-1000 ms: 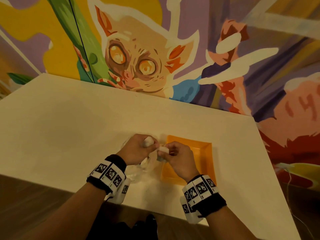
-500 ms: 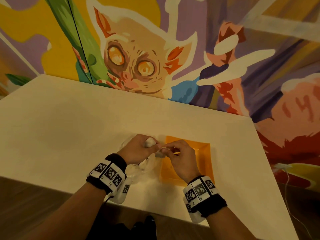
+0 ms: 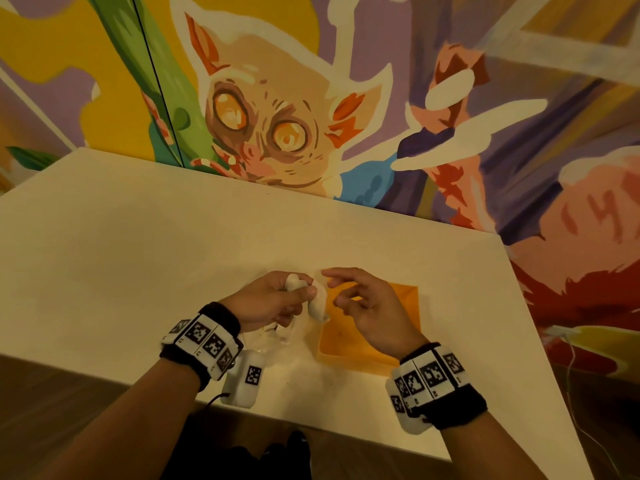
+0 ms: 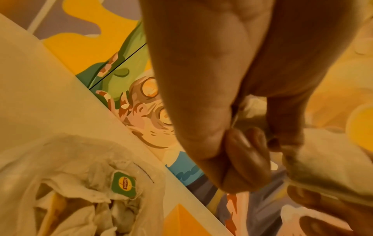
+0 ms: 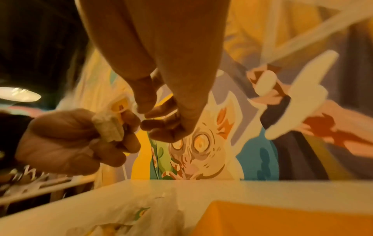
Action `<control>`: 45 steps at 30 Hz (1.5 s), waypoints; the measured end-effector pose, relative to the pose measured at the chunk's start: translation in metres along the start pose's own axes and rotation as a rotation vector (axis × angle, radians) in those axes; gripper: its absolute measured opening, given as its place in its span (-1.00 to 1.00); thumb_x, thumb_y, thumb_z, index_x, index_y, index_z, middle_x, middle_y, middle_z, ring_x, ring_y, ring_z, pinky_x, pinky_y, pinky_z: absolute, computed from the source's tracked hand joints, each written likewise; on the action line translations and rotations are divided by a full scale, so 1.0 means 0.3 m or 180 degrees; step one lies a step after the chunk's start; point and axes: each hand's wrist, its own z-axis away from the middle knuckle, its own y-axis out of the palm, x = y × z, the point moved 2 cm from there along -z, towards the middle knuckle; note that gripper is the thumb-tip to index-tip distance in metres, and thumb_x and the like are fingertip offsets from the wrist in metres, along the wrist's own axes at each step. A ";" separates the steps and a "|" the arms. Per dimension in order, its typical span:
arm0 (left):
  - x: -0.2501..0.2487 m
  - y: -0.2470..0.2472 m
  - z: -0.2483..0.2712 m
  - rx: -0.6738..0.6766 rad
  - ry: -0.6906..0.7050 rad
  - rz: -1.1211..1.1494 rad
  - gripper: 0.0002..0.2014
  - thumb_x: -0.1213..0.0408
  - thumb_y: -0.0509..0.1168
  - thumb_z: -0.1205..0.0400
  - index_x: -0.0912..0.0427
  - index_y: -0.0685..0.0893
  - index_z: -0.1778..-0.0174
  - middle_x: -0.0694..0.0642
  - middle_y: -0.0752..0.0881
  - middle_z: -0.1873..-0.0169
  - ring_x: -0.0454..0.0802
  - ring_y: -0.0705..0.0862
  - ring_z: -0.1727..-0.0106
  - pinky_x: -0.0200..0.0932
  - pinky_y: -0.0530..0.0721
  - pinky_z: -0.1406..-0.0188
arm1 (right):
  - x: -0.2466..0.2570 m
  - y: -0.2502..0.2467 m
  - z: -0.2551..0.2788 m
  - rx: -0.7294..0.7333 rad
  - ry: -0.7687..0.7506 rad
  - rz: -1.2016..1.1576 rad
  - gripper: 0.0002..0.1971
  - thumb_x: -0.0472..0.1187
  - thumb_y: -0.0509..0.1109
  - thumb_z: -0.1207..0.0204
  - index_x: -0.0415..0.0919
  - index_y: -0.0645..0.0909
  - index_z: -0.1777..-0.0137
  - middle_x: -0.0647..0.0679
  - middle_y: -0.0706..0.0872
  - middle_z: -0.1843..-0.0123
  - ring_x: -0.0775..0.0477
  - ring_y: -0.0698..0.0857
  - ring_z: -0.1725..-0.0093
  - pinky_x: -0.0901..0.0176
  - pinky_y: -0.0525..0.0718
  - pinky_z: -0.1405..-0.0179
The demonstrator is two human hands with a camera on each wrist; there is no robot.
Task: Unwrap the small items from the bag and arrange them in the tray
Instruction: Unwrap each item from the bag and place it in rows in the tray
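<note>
At the near edge of the pale bench (image 3: 138,258) lies a clear plastic bag (image 4: 84,159), crumpled and open, just left of the orange tray (image 3: 408,296). Inside the bag are white paper tea bags; one green tag (image 4: 124,183) with a yellow oval mark shows through the film. The tray is a shallow square dish sitting flat on the bench, and nothing can be seen lying in the part of it that shows.

Above the bag and the tray's left edge, the left hand (image 3: 270,299) is closed round a small white tea bag (image 3: 317,301). Its folded top pokes up out of the fist, and a soft, pouch-like white part hangs below the thumb. The right hand (image 3: 367,306) is just beside it, over the tray, with fingers loosely spread in the head view; from the right wrist its thumb and fingertips come close together near a thin pale string, but whether they pinch it cannot be told.

Beyond the far edge of the bench rises a painted wall (image 3: 277,126) showing a wide-eyed animal.
</note>
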 end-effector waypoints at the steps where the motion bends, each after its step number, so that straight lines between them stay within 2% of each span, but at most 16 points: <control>1: -0.006 0.007 0.002 0.0158 -0.0031 0.0040 -0.90 0.23 0.32 -0.64 0.08 0.68 0.18 -0.06 0.46 0.48 -0.16 0.31 0.47 -0.30 0.25 0.53 | 0.015 -0.002 -0.007 0.0082 -0.0115 0.0231 -0.52 -0.51 0.36 -0.53 0.10 0.70 -0.24 0.04 0.65 -0.10 0.04 0.69 0.09 0.22 0.68 0.10; 3: -0.012 0.016 0.002 0.0414 -0.0093 0.0055 -0.89 0.16 0.39 -0.62 -0.02 0.76 0.23 -0.09 0.52 0.49 -0.17 0.32 0.46 -0.32 0.27 0.52 | 0.046 -0.001 -0.022 0.0298 -0.0340 0.0577 -0.55 -0.52 0.41 -0.48 0.03 0.76 -0.16 0.02 0.62 -0.12 0.09 0.67 0.08 0.35 0.65 0.09; 6: -0.010 0.017 -0.001 0.0549 -0.0146 0.0112 -0.84 0.04 0.48 -0.51 0.02 0.77 0.12 -0.04 0.51 0.49 -0.15 0.35 0.46 -0.27 0.28 0.49 | 0.072 -0.006 -0.042 0.0438 -0.0434 0.0866 -0.69 -0.46 0.46 -0.47 -0.04 0.83 -0.01 0.08 0.62 -0.10 0.14 0.65 0.05 0.40 0.62 0.12; 10: 0.008 0.007 -0.015 -0.0112 -0.0079 -0.0066 -0.80 0.11 0.30 -0.66 0.11 0.77 0.01 0.05 0.51 0.42 -0.14 0.32 0.47 -0.23 0.26 0.49 | 0.059 -0.022 -0.063 0.0255 -0.0383 0.1014 -0.87 -0.26 0.53 -0.48 -0.01 0.82 0.04 0.12 0.65 -0.08 0.15 0.64 -0.02 0.37 0.63 0.07; 13: 0.007 -0.005 -0.021 -0.0775 0.0190 -0.0432 -0.76 0.12 0.29 -0.69 0.19 0.78 -0.05 0.07 0.52 0.42 -0.11 0.39 0.46 -0.24 0.36 0.50 | 0.034 -0.038 -0.081 0.0272 -0.0260 0.1396 -0.93 -0.18 0.51 -0.50 -0.05 0.80 0.05 0.11 0.74 0.03 0.16 0.65 0.09 0.37 0.58 0.11; 16: -0.008 0.013 -0.022 -0.0860 0.0599 -0.1127 -0.84 0.16 0.45 -0.57 0.16 0.82 0.06 0.04 0.78 0.32 -0.12 0.65 0.31 -0.28 0.59 0.35 | 0.019 -0.040 -0.095 0.0484 -0.0151 0.1650 -0.92 -0.16 0.49 -0.52 -0.09 0.79 0.03 0.08 0.78 0.15 0.18 0.63 0.18 0.39 0.55 0.16; 19: -0.004 0.018 -0.040 -0.0884 0.0792 -0.1415 -0.92 0.24 0.50 -0.54 0.16 0.84 0.12 0.09 0.83 0.20 -0.02 0.73 0.21 -0.18 0.66 0.20 | 0.004 -0.034 -0.105 0.0483 -0.0031 0.1614 -0.91 -0.13 0.53 -0.48 -0.09 0.78 0.06 0.06 0.79 0.20 0.14 0.66 0.21 0.28 0.62 0.14; 21: -0.002 0.017 -0.052 -0.0964 0.0828 -0.1549 -0.95 0.28 0.48 -0.56 0.15 0.84 0.14 -0.01 0.83 0.25 -0.24 0.71 0.26 -0.38 0.58 0.24 | -0.013 -0.037 -0.110 0.0331 0.0055 0.1412 -0.88 -0.14 0.57 -0.45 -0.10 0.77 0.04 0.03 0.80 0.19 0.12 0.70 0.19 0.33 0.65 0.14; 23: 0.002 0.022 -0.062 -0.0956 0.0780 -0.1693 -0.96 0.29 0.47 -0.56 0.17 0.82 0.13 -0.16 0.77 0.37 -0.38 0.64 0.42 -0.50 0.48 0.37 | -0.028 -0.041 -0.112 0.0211 0.0104 0.1138 -0.85 -0.17 0.59 -0.43 -0.12 0.77 0.02 0.02 0.81 0.17 0.17 0.72 0.18 0.43 0.65 0.17; 26: 0.024 0.034 -0.078 -0.1002 0.0626 -0.1658 -0.92 0.28 0.46 -0.58 0.22 0.78 0.11 -0.26 0.64 0.59 -0.37 0.53 0.62 -0.54 0.38 0.60 | -0.063 -0.044 -0.115 0.0032 0.0247 0.0696 -0.81 -0.20 0.60 -0.41 -0.13 0.77 -0.01 0.02 0.81 0.11 0.13 0.74 0.13 0.32 0.71 0.10; 29: 0.045 0.032 -0.099 -0.1278 0.0664 -0.1325 -0.92 0.33 0.46 -0.58 0.27 0.78 0.15 -0.13 0.68 0.43 -0.36 0.57 0.52 -0.52 0.44 0.51 | -0.128 -0.054 -0.126 -0.0061 0.0598 0.0509 -0.75 -0.17 0.61 -0.40 -0.12 0.75 -0.06 -0.02 0.79 0.07 0.00 0.75 0.10 0.15 0.75 0.05; 33: 0.069 0.035 -0.130 -0.1376 0.0543 -0.1303 -0.86 0.26 0.45 -0.60 0.28 0.80 0.13 -0.04 0.72 0.32 -0.36 0.59 0.43 -0.48 0.45 0.41 | -0.190 -0.055 -0.146 -0.0144 0.0878 0.0126 -0.91 -0.21 0.57 -0.45 -0.18 0.74 0.10 -0.15 0.69 0.25 -0.01 0.67 0.28 0.18 0.69 0.30; 36: 0.088 0.030 -0.152 -0.1433 0.0373 -0.1482 -0.89 0.20 0.42 -0.62 0.15 0.80 0.11 -0.09 0.76 0.24 -0.26 0.66 0.26 -0.35 0.52 0.31 | -0.244 -0.073 -0.172 -0.0393 0.1067 0.0331 -0.88 -0.23 0.54 -0.49 -0.29 0.74 0.08 -0.16 0.73 0.26 -0.08 0.71 0.27 0.18 0.67 0.37; 41: 0.142 0.006 -0.168 -0.1254 -0.0160 -0.1727 -0.80 0.17 0.38 -0.63 0.24 0.69 0.21 0.09 0.70 0.29 0.03 0.65 0.25 -0.09 0.58 0.25 | -0.325 -0.088 -0.226 -0.0702 0.1288 0.1126 -0.90 -0.17 0.49 -0.53 -0.17 0.79 0.06 -0.08 0.81 0.18 -0.07 0.77 0.19 0.02 0.77 0.07; 43: 0.165 0.002 -0.172 -0.1092 -0.0296 -0.1872 -0.73 0.18 0.39 -0.61 0.15 0.56 0.38 0.12 0.65 0.34 0.11 0.67 0.22 0.04 0.64 0.17 | -0.333 -0.071 -0.245 -0.0599 0.1276 0.1459 -0.90 -0.21 0.45 -0.55 -0.19 0.79 0.06 -0.11 0.81 0.13 -0.06 0.74 0.15 0.11 0.72 0.03; 45: 0.173 0.008 -0.173 -0.1026 -0.0359 -0.1987 -0.69 0.22 0.39 -0.60 0.06 0.50 0.44 0.04 0.62 0.40 0.04 0.63 0.27 0.00 0.60 0.19 | -0.342 -0.050 -0.266 -0.0426 0.1300 0.1731 -0.89 -0.23 0.43 -0.56 -0.18 0.78 0.01 -0.13 0.80 0.05 -0.08 0.72 0.02 0.21 0.64 0.06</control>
